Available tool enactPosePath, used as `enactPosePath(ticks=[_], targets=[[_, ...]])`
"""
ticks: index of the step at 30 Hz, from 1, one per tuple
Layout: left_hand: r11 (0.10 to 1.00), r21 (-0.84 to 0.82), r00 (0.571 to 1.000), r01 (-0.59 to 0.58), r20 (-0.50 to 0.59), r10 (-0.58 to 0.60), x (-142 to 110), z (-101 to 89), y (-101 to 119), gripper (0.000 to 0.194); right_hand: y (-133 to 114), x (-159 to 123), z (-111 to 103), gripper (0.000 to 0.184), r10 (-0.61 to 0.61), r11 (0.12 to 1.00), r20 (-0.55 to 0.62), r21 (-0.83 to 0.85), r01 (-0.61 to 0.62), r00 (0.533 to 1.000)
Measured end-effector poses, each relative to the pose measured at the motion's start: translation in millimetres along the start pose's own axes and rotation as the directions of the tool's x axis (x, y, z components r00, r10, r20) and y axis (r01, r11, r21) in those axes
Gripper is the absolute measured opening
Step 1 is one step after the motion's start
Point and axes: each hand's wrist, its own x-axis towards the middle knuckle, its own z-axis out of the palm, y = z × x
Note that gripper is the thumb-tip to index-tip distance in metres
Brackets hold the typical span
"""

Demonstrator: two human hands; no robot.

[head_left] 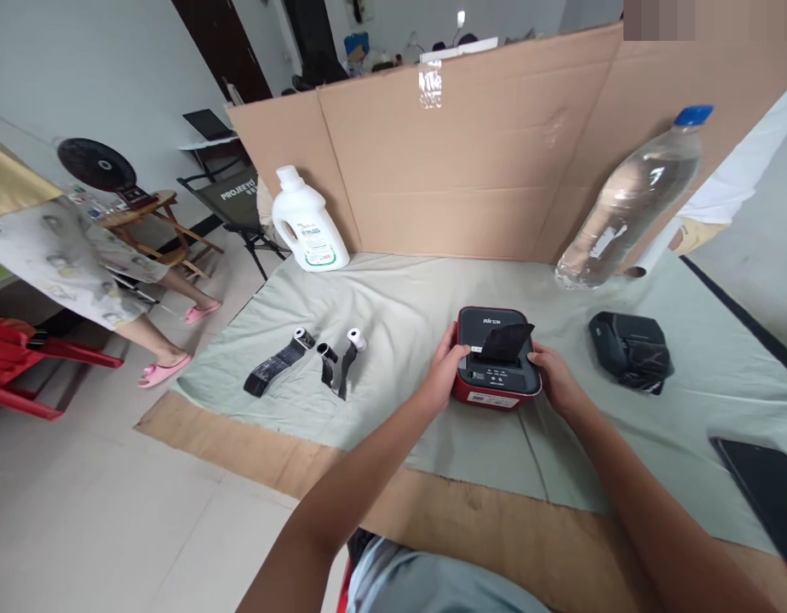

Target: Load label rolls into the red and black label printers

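Note:
A small red and black label printer [492,385] sits on the cloth in front of me, with a black strip [509,342] sticking up from its top slot. My left hand [445,368] grips its left side, thumb over the top edge. On the opposite side, my right hand [553,373] holds the printer with its thumb near the upper edge. The fingers under and behind the casing are partly hidden. To the left lie several partly unrolled black strips, among them a long roll [278,362] and a roll with a white core [355,342].
A black device [631,351] and a dark phone-like slab [761,485] lie at the right. A white jug [309,223] and a water bottle [633,204] stand before a cardboard panel [457,179]. A person in pink slippers [165,369] stands at the left.

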Motion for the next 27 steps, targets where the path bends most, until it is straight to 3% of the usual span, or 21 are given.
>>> enactPosePath(ticks=[3, 7, 9, 13, 16, 18, 21, 24, 27], targets=[[1.0, -0.008, 1.0, -0.017, 0.014, 0.017, 1, 0.4, 2, 0.073, -2, -4, 6, 0.028, -0.098, 0.989, -0.084, -0.115, 0.088, 0.992], [0.997, 0.053, 0.998, -0.064, 0.033, 0.063, -4, -3.8, 7, 0.069, 3, -27, 15, 0.032, -0.254, 0.948, -0.237, -0.254, 0.192, 0.938], [0.989, 0.108, 0.994, -0.104, 0.053, 0.099, -9, -7.7, 5, 0.066, 11, -42, 20, 0.044, -0.338, 0.919, -0.199, -0.281, 0.277, 0.92], [0.961, 0.196, 0.979, -0.193, 0.109, 0.174, -19, -13.5, -3, 0.068, 31, -63, 30, 0.086, -0.437, 0.828, 0.025, -0.379, 0.413, 0.899], [0.962, 0.182, 0.973, -0.204, 0.143, 0.179, -18, -16.6, 9, 0.078, 26, -59, 45, 0.101, -0.514, 0.724, 0.061, -0.505, 0.471, 0.855], [0.964, 0.167, 0.97, -0.208, 0.161, 0.182, -13, -22.7, 33, 0.082, 9, -48, 61, 0.098, -0.583, 0.648, 0.085, -0.552, 0.525, 0.808], [0.953, 0.135, 0.947, -0.273, 0.213, 0.241, 1, -44.6, 91, 0.081, -28, -16, 102, 0.095, -0.65, 0.57, 0.151, -0.55, 0.61, 0.745], [0.931, 0.11, 0.916, -0.347, 0.255, 0.311, 21, -82.2, 154, 0.072, -55, 33, 158, 0.1, -0.687, 0.551, 0.173, -0.508, 0.662, 0.705], [0.911, 0.129, 0.908, -0.392, 0.213, 0.361, 42, -128.8, 207, 0.07, -60, 88, 220, 0.107, -0.703, 0.567, 0.21, -0.41, 0.714, 0.679]])
